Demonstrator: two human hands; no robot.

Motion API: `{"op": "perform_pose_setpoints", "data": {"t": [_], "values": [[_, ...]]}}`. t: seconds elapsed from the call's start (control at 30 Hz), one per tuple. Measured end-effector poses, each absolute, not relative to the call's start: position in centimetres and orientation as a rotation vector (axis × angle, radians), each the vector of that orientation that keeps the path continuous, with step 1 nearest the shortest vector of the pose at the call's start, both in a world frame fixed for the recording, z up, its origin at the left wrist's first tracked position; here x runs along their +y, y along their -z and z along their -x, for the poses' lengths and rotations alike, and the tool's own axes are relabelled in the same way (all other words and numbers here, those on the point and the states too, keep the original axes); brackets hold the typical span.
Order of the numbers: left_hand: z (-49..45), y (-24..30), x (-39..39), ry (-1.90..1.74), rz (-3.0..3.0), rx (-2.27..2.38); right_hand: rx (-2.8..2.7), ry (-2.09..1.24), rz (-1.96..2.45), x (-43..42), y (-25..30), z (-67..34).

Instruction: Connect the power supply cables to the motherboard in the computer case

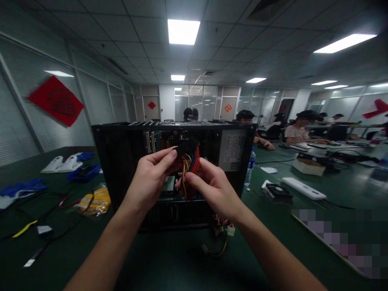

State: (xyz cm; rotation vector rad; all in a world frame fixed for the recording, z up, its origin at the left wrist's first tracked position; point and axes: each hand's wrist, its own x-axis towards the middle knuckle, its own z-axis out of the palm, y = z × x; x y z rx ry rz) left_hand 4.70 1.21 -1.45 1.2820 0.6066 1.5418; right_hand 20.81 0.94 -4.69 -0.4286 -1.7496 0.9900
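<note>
A black computer case (119, 161) stands on the green table with its side open towards me. In front of the opening, my left hand (151, 171) pinches the dark end of a cable bundle (194, 161) with red, yellow and black wires. My right hand (214, 184) has its fingers closed round the coloured wires of the same bundle. Inside the case, the power supply (233, 149) with its label sits at the upper right. Other power leads (222, 226) with pale plugs hang out at the lower right. My hands hide part of the case's inside.
On the left lie blue gloves (24, 187), a yellow packet (97, 200) and loose cables. To the right are a water bottle (250, 167), a black cooling fan (277, 192), a white power strip (303, 188) and a small box (311, 165). Several people sit at tables beyond.
</note>
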Motion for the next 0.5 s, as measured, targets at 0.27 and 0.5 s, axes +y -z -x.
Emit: {"op": "perform_pose_setpoints", "data": {"t": [0.27,0.5], "values": [[-4.13,1.29,1.48,-1.584,-1.295,0.612,-1.645,-1.107,0.403,0.8,4.69,-20.38],[-4.28,1.89,1.65,-1.632,-1.415,0.647,-1.62,-1.126,0.391,1.15,5.11,-20.11]]}}
